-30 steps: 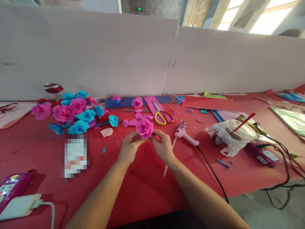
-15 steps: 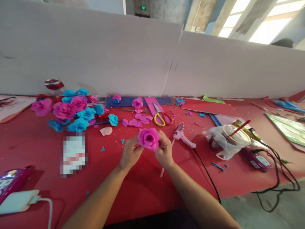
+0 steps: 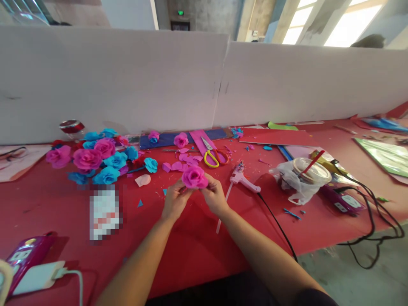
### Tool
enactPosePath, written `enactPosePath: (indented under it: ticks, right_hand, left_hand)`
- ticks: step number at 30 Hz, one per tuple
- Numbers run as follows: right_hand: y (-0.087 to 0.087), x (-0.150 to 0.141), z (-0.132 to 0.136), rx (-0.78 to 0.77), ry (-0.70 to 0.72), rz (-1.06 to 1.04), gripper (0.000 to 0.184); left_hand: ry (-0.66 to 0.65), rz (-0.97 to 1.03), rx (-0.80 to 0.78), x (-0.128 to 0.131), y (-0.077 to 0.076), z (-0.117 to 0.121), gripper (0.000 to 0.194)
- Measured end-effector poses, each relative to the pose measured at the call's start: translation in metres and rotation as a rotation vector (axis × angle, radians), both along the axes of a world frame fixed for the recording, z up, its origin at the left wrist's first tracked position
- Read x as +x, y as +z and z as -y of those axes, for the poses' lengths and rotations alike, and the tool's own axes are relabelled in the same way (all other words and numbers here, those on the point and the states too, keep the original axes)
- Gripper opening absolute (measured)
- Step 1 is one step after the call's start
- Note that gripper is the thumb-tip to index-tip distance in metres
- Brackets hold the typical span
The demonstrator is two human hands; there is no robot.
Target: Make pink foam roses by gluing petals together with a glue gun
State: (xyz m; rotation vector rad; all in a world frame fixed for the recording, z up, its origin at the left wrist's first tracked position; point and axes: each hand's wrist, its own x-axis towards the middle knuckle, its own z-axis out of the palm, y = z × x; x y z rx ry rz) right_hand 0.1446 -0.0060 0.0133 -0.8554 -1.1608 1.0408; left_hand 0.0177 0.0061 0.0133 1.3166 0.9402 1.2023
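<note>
Pink paper is filling the space between your hands in the head view: you are holding a rose (image 3: 194, 177) above the red tabletop (image 3: 191, 263), at the middle of the scene, its bloom facing up and toward you. Your left hand (image 3: 176, 199) is gripping narrowly at the flower's lower left, and your right hand (image 3: 214, 195) is pinching close at its lower right; the bloom is hiding the fingertips, so which one is bearing the weight cannot be told. Judging by the layered petals, you are probably shaping or checking the outer ones, and the next move seems to be calling for a light, even pinch that spares the folds. Loose petals (image 3: 179, 165) are lying just beyond the rose, scissors (image 3: 207, 144) are resting farther off, and a glue gun (image 3: 241, 177) is lying to the right, its pale stick (image 3: 224, 208) pointing back toward you. Finished-looking paper flowers (image 3: 87, 159) are crowding the far left. As for writing, nothing is reading clearly: the white packet (image 3: 104, 212) at left is showing only blurred blocks, the purple device (image 3: 347, 200) at right is carrying pale label patches, and the green sign (image 3: 180, 13) is glowing too small to make out.
</note>
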Motion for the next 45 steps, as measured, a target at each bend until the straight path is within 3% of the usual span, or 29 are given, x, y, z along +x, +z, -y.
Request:
enactPosePath:
  ticks: [5,10,14,18,26,30,36,40,45]
  right_hand:
    - [-0.004,-0.003,-0.006,-0.118,0.105,-0.108,0.02]
    - [-0.006,-0.003,-0.007,-0.168,0.158,-0.149,0.015]
    - [-0.01,-0.003,-0.009,-0.169,0.108,-0.213,0.018]
    - [-0.015,-0.005,-0.011,-0.139,0.062,-0.236,0.023]
    - [-0.017,-0.002,-0.008,0.009,-0.056,0.298,0.011]
    - [-0.016,-0.002,-0.007,0.043,-0.131,0.396,0.011]
    - [-0.011,-0.002,-0.004,0.138,-0.141,0.502,0.021]
    - [-0.014,-0.002,-0.005,0.091,-0.198,0.5,0.018]
    - [-0.018,-0.002,-0.007,-0.047,-0.13,0.435,0.019]
  left_hand:
    - [-0.03,0.049,-0.071,0.0,-0.004,-0.006,0.023]
    - [0.001,0.202,-0.223,-0.001,-0.013,-0.013,0.026]
    - [-0.004,0.27,-0.303,0.0,-0.012,-0.013,0.024]
    - [-0.016,0.256,-0.277,0.002,-0.008,-0.011,0.02]
    - [0.181,0.156,-0.058,0.0,-0.01,-0.012,0.018]
    - [0.228,0.095,-0.011,0.0,-0.003,-0.009,0.01]
    - [0.279,0.076,-0.035,0.001,0.003,-0.006,0.021]
    - [0.188,0.063,-0.08,0.001,-0.007,-0.01,0.013]
    - [0.002,0.132,-0.209,0.0,-0.01,-0.011,0.028]
